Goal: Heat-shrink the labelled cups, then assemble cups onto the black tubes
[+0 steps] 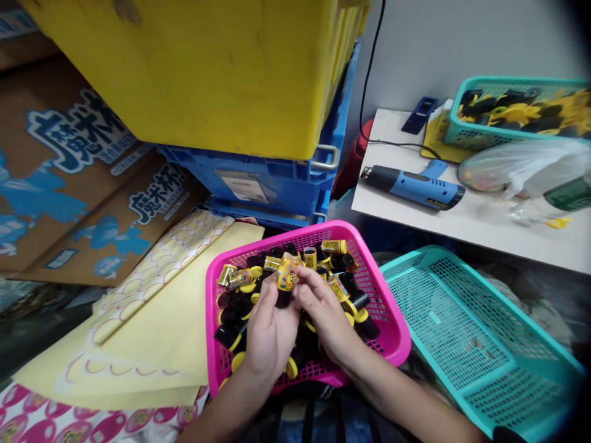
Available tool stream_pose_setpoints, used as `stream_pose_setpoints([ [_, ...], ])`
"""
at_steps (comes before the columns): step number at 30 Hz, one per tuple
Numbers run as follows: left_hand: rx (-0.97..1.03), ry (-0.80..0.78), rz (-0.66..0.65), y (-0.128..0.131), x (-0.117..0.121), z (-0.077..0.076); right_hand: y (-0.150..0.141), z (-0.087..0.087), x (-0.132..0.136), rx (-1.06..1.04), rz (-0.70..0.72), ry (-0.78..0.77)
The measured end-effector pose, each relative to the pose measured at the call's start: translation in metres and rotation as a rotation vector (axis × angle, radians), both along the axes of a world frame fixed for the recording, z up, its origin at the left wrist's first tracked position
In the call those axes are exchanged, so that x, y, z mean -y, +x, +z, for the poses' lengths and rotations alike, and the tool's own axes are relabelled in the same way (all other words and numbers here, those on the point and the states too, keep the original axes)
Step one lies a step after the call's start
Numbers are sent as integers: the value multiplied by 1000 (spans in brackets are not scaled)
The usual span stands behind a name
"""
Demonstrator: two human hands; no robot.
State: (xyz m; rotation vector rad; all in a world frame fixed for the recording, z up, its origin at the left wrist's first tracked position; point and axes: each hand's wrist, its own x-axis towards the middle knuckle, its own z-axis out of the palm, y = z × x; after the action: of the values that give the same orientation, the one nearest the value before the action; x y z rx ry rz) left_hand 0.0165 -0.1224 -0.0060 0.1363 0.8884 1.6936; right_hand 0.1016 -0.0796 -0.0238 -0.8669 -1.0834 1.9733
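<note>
Both my hands are over a pink plastic basket (397, 332) full of several small black bottles with yellow caps (231, 335), some with yellow labels. My left hand (270, 332) is closed around a black bottle with a yellow label (286, 277), held upright. My right hand (323, 311) pinches the same bottle's label side with its fingertips. More labelled bottles (333, 247) lie at the basket's far edge.
A teal basket (466, 344) lies at the right. Yellow sticker sheets (152, 307) lie left of the pink basket. Behind stand a yellow crate (207, 67) on a blue crate (277, 178) and cardboard boxes (69, 178). A white table (484, 227) holds a blue heat gun (415, 184) and another teal basket (517, 111).
</note>
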Motion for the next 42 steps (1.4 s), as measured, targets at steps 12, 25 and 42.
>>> stream_pose_setpoints([
  [12,-41,120,112,19,2,1,-1,-10,10,99,-177,305],
  [25,-142,158,70,20,3,8,15,-6,4,187,-136,565],
  [42,-435,260,41,19,5,11,29,3,-9,114,-142,829],
])
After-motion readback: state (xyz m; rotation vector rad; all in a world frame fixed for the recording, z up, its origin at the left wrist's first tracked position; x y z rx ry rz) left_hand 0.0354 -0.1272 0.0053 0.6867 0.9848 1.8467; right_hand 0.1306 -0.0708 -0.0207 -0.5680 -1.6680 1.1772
